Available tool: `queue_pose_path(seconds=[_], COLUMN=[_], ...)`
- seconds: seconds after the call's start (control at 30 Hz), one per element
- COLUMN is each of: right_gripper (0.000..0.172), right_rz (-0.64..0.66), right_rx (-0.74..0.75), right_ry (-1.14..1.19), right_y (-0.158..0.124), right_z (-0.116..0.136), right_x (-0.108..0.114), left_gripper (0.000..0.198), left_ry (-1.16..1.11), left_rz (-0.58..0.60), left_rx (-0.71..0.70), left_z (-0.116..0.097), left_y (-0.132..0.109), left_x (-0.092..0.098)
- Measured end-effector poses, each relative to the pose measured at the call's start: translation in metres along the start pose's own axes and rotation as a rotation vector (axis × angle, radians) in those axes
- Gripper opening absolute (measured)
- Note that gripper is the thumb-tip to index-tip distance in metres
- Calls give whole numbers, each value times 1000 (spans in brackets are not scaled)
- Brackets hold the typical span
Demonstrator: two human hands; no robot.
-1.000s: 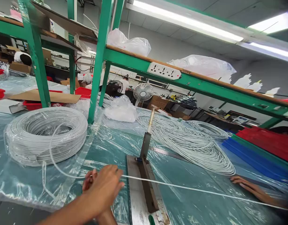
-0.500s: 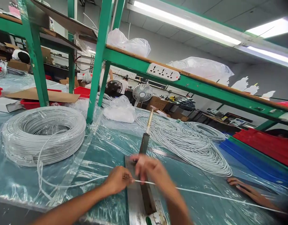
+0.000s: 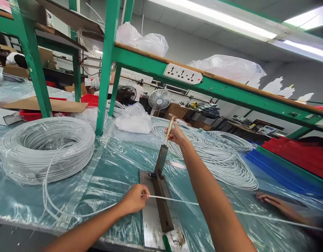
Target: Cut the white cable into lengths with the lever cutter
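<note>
Pinching white wire beside the cutter, left fingers; right fingers clenched round its handle.

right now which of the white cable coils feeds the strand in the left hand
The tight, neatly wound coil at far left: its loose strand loops across to the left hand. The other heaps sprawl further right.

Bright, even light falls from the ceiling tubes high above my fingers, which burn out to white. Glare streaks the plastic-covered worktop around them. The green beams bow toward the edges, and far right of my fingers everything smears soft.
</note>
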State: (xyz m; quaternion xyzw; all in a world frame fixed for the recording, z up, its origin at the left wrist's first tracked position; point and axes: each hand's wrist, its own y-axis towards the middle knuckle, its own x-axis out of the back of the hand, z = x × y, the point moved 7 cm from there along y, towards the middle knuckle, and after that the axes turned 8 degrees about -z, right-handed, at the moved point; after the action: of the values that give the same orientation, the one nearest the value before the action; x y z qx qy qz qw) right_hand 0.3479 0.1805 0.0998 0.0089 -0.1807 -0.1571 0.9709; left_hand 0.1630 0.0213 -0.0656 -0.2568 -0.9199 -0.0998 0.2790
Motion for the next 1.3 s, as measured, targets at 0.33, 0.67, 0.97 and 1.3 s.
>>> queue_pose_path(seconds=[0.33,0.67,0.97,1.3], right_gripper=[32,92,27,14], right_rz=[26,-62,92,14], right_rx=[-385,-593,-812,-956], right_ry=[300,183,275,255], right_y=[-168,-285,-303,-331], right_z=[-3,-64,-90,-93], right_x=[68,60,42,25], left_gripper=[17,19,16,31], left_ry=[-29,-9,-26,-80], left_rz=[-50,-52,-35,-128], left_rx=[-27,0,75,200], left_z=[-14,-12,-5,4], left_y=[0,8,21,27], left_x=[-1,-12,-28,-33])
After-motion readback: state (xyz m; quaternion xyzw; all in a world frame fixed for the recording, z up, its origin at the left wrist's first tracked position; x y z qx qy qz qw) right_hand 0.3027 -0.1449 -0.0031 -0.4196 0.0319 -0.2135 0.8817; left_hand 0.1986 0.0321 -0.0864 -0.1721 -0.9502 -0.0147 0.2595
